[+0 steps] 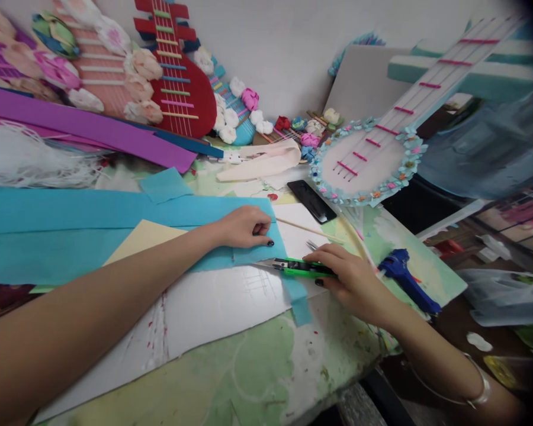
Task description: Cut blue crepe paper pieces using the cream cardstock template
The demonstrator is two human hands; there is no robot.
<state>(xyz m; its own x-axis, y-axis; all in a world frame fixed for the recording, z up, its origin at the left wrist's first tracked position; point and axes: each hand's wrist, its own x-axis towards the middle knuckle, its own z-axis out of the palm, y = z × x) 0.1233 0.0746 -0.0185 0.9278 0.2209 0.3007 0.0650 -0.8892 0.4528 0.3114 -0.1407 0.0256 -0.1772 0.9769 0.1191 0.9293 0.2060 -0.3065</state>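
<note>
Blue crepe paper (71, 207) stretches in long folded strips from the left edge to the middle of the table. My left hand (245, 226) rests on its right end, fingers curled in and thumb pointing right; whether anything is pinched under them is hidden. My right hand (344, 275) grips a green and black utility knife (297, 267), its blade pointing left along the paper's lower edge. A thin metal tip shows by the right fingers. Beneath lies a white board (217, 302) with cut marks. A small blue scrap (301, 305) hangs off its right side.
A thin wooden stick (308, 228), a black phone (311, 201) and a blue glue gun (408, 281) lie to the right. Flower-trimmed model lutes, including a red one (184, 94) and a pale blue one (368, 157), stand at the back. Purple strips (89, 127) lie left.
</note>
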